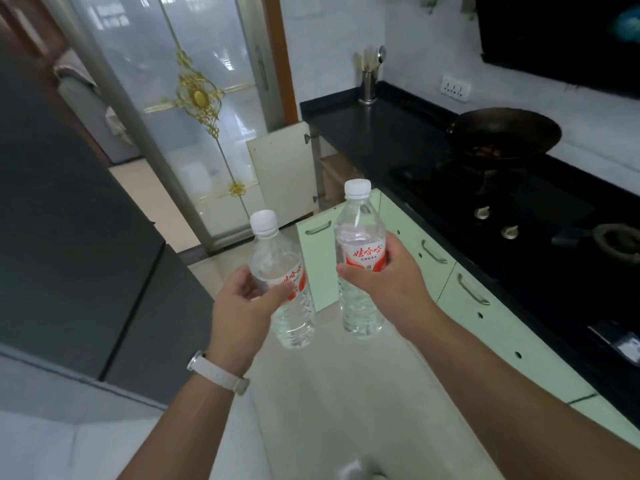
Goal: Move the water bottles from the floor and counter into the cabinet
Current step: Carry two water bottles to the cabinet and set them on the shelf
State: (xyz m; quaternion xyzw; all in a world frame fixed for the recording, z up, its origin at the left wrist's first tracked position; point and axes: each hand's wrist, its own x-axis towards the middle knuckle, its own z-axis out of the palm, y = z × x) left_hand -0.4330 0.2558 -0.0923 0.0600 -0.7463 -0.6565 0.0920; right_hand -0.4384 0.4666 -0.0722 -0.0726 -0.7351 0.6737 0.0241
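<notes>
Head view, your stock. Pale floor [346,393]: no bottles showing. Black counter [381,133]: one wok [505,133], no bottles showing. Cabinet door [282,171]: open, far end. Left bottle [266,251]: capped, carried in your left hand [239,306], fingers wrapped round it. Right bottle [360,220]: likewise in your right hand [388,275]. Both apparently still to stow.

Both bare forearms are stretched out in front, hands side by side but not touching. Left hand [242,299] curls round the left bottle [273,258], thumb across the label, with a white band [218,372] on that wrist. Right hand [388,271] grips the right bottle [360,230] mid-body.
</notes>
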